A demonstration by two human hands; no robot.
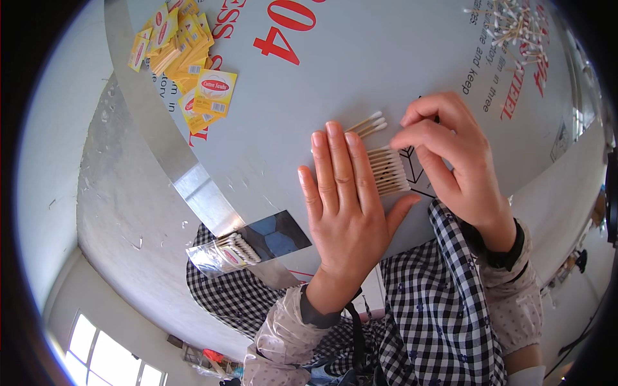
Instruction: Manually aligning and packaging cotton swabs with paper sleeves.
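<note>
My left hand point(344, 199) lies flat, fingers stretched out, over a row of cotton swabs point(388, 170) on the grey table. The swabs lie side by side with their white tips toward the right. Two or so more swabs point(370, 124) stick out at a slant just above the row. My right hand point(450, 157) is at the right end of the row, its fingers bent and apart. One fingertip reaches the upper swab tips, and I see nothing between the fingers.
Yellow printed cards point(214, 91) lie piled at the far left. Loose cotton swabs point(515, 29) are scattered at the far right. A clear bag with swabs and a card point(235, 252) rests at the table's near left edge, against a dark and blue flat piece point(277, 235).
</note>
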